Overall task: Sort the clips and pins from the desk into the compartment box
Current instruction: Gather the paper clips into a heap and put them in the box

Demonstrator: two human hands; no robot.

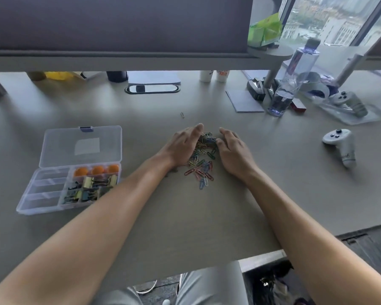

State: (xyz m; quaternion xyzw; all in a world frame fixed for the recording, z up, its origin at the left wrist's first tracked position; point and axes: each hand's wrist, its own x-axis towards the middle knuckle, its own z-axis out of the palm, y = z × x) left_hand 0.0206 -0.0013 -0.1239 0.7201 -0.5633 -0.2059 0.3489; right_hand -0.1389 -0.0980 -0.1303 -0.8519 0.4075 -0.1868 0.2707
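Centrally in the head view, a pile of paper clips (201, 158) is lying on the grey desk (141, 216), coloured blue, green, red and gold. The left hand (182, 145) is resting on edge against the left side of the pile, fingers held straight and together, gripping nothing. The right hand (233, 150) is resting against the right side of the pile, fingers slightly curled and loosely spread, also gripping nothing. The two hands are cupping the upper part of the pile between them; several clips are lying loose below the hands, nearer the person.

One single paper clip (182, 115) is lying apart, beyond the hands.

To the left, the compartment box (42, 194) is sitting on the desk with its clear lid (81, 146) lying open and flat behind it. The narrow compartments on the left side of the box are showing nothing inside. The right-hand compartments are holding orange round pieces (97, 171) at the back and binder clips (90, 187) in front of them.

On the right, a white controller (341, 146) is lying well apart from the pile. A water bottle (291, 82) is standing at the far right of the desk, with a second controller (349, 103) on a clear tray beyond it.
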